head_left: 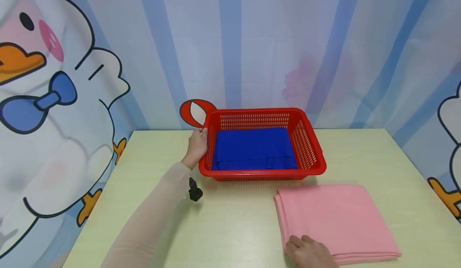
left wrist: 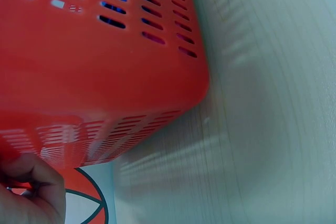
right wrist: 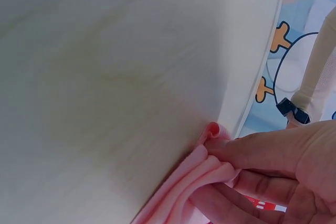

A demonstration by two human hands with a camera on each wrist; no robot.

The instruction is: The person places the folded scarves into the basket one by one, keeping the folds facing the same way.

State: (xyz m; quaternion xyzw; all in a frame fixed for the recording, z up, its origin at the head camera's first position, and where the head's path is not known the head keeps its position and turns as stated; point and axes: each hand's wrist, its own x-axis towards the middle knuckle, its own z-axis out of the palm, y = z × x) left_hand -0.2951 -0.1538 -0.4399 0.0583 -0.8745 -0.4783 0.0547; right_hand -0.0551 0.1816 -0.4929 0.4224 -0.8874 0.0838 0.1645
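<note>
A red plastic basket with slotted walls stands toward the back of the table, and a folded blue cloth lies inside it. My left hand grips the basket's left rim; in the left wrist view its curled fingers show at the basket's wall. At the front right lies a folded pink cloth, its layers stacked flat. My right hand pinches the pink cloth's near left corner. The right wrist view shows the bunched pink layers between thumb and fingers.
The pale wooden table ends at a printed curtain behind the basket. A small black device sits at my left wrist. The pink cloth lies just in front of the basket's right side.
</note>
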